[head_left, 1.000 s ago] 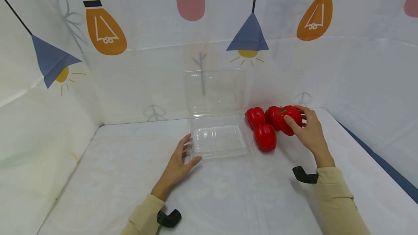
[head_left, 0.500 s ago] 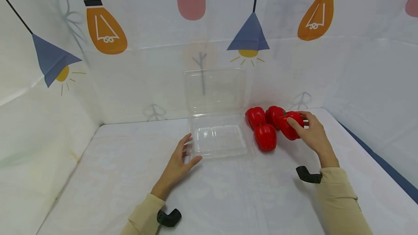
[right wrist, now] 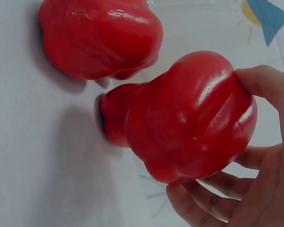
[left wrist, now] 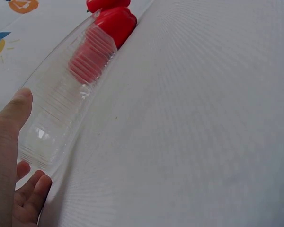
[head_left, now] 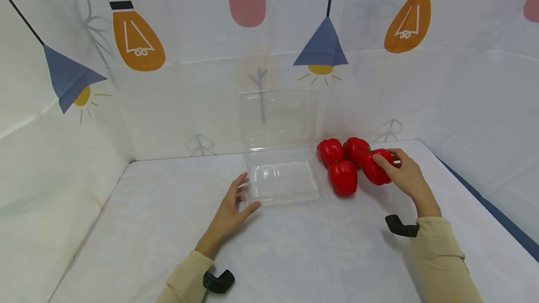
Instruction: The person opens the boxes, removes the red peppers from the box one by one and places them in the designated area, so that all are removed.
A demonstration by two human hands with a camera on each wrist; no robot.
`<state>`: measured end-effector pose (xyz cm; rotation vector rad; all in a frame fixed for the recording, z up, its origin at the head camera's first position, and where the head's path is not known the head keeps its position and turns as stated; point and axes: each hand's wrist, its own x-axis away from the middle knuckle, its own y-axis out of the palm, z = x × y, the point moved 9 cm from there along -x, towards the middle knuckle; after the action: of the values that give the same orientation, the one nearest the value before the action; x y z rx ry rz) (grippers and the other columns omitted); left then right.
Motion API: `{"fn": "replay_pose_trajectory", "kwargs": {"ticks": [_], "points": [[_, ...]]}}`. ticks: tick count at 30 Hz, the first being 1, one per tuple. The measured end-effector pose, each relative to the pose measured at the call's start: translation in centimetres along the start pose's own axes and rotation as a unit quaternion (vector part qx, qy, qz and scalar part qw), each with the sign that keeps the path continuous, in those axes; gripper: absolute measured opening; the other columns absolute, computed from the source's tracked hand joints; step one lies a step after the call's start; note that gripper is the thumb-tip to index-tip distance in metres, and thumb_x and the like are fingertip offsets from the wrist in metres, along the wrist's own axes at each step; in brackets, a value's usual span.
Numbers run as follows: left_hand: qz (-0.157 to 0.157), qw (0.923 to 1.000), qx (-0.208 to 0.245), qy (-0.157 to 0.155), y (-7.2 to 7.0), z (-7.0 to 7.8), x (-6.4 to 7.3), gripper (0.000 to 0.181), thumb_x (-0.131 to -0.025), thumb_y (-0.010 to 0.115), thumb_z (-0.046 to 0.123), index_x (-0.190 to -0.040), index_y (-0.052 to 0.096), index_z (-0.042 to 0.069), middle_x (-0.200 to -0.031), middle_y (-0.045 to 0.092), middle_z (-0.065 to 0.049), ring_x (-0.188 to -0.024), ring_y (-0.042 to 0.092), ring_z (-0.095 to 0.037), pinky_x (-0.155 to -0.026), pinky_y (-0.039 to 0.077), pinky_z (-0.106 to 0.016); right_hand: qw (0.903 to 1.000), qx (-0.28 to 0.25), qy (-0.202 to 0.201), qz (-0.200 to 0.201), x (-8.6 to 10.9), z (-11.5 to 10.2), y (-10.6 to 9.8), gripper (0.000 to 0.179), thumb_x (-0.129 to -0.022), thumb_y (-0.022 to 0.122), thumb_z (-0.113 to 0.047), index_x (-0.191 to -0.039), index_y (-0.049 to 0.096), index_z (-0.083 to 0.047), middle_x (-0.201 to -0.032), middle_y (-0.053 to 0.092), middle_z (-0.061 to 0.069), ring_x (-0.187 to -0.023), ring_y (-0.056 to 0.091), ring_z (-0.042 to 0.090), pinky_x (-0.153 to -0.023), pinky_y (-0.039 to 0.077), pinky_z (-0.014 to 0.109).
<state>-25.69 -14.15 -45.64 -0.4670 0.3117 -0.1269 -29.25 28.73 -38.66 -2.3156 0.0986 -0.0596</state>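
My right hand (head_left: 406,172) grips a red bell pepper (head_left: 376,169), thumb on the near side and fingers behind it. In the right wrist view this bell pepper (right wrist: 194,113) is tilted and casts a shadow on the table. Three more red bell peppers sit grouped to its left: a front one (head_left: 343,179), a back left one (head_left: 330,152) and a back one (head_left: 355,147). A clear plastic clamshell container (head_left: 286,179) lies with its lid raised. My left hand (head_left: 227,216) rests at its front left corner, fingers spread along the side and thumb at the front.
A white cloth covers the table (head_left: 294,256). Behind the table hangs a white curtain (head_left: 189,97) printed with lamps and bulbs, and the container's clear lid (head_left: 278,118) stands up before it. Black wrist mounts sit on both sleeves.
My right hand has drawn the bell pepper toward me and slightly right, lowering it in the view and uncovering more of the back bell pepper. My left hand and the container stay put.
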Motion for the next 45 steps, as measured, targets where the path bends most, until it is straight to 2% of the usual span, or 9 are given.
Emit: {"fn": "replay_pose_trajectory", "kwargs": {"ticks": [3,9,14,25,34,39,42,45], "points": [[0.000,1.0000,0.004,-0.002,0.0,0.3,0.1,0.084,-0.082,0.073,0.032,-0.149,0.024,0.024,-0.148,0.038,-0.009,-0.130,0.046,-0.029,-0.100,0.046,-0.047,0.9999,0.007,0.005,-0.011,-0.1,0.2,0.2,0.083,-0.092,0.041,-0.060,-0.145,0.023,0.002,-0.140,0.032,0.033,-0.121,0.035,0.052,-0.086,0.051,0.058],[-0.008,0.9999,0.014,0.002,-0.5,2.9,0.7,0.080,-0.084,0.072,0.024,-0.148,0.024,0.017,-0.147,0.037,-0.020,-0.130,0.045,-0.039,-0.100,0.044,-0.052,0.9993,0.015,0.009,-0.033,-0.2,0.3,0.7,0.084,-0.092,0.039,-0.061,-0.144,0.025,0.004,-0.139,0.032,0.033,-0.121,0.036,0.050,-0.085,0.052,0.056],[-0.015,0.9998,0.011,-0.002,-0.7,3.9,0.9,0.079,-0.085,0.071,0.023,-0.148,0.024,0.017,-0.147,0.037,-0.020,-0.130,0.044,-0.038,-0.101,0.044,-0.050,0.9987,0.018,0.013,-0.047,-0.1,0.6,1.0,0.083,-0.092,0.037,-0.062,-0.143,0.026,0.003,-0.139,0.033,0.032,-0.120,0.035,0.049,-0.084,0.052,0.054],[-0.013,0.9999,0.010,0.003,-0.6,4.0,0.8,0.079,-0.084,0.071,0.022,-0.148,0.025,0.011,-0.146,0.038,-0.022,-0.129,0.045,-0.040,-0.101,0.044,-0.052,0.9969,0.028,0.027,-0.069,-0.2,1.4,1.6,0.086,-0.091,0.036,-0.064,-0.142,0.027,0.005,-0.135,0.035,0.034,-0.118,0.037,0.048,-0.084,0.051,0.055],[-0.010,0.9998,0.017,0.006,-0.7,4.1,0.8,0.078,-0.083,0.072,0.021,-0.146,0.028,0.016,-0.146,0.038,-0.021,-0.129,0.045,-0.041,-0.100,0.044,-0.052,0.9945,0.031,0.038,-0.093,-0.4,2.0,2.2,0.088,-0.091,0.035,-0.065,-0.141,0.025,0.007,-0.133,0.034,0.033,-0.116,0.038,0.047,-0.084,0.051,0.054],[-0.007,0.9996,0.023,0.016,-0.7,4.0,0.8,0.078,-0.082,0.073,0.020,-0.145,0.029,0.011,-0.146,0.038,-0.021,-0.128,0.045,-0.041,-0.099,0.045,-0.053,0.9936,0.033,0.041,-0.100,-0.4,2.2,2.3,0.089,-0.091,0.034,-0.066,-0.141,0.025,0.007,-0.134,0.034,0.033,-0.116,0.039,0.047,-0.085,0.050,0.055],[-0.001,0.9995,0.027,0.016,-0.6,3.2,0.6,0.078,-0.081,0.075,0.020,-0.144,0.029,0.010,-0.146,0.038,-0.020,-0.128,0.046,-0.040,-0.098,0.045,-0.053,0.9927,0.036,0.042,-0.107,-0.4,2.3,2.4,0.089,-0.091,0.033,-0.066,-0.140,0.025,0.008,-0.135,0.034,0.034,-0.115,0.040,0.047,-0.085,0.050,0.056],[0.003,0.9998,0.020,0.004,-0.3,1.6,0.3,0.079,-0.080,0.076,0.026,-0.143,0.029,0.019,-0.147,0.038,-0.012,-0.128,0.048,-0.034,-0.098,0.047,-0.048,0.9921,0.037,0.042,-0.113,-0.5,2.4,2.6,0.089,-0.091,0.032,-0.066,-0.140,0.026,0.008,-0.135,0.034,0.034,-0.115,0.041,0.047,-0.085,0.051,0.054]]}}
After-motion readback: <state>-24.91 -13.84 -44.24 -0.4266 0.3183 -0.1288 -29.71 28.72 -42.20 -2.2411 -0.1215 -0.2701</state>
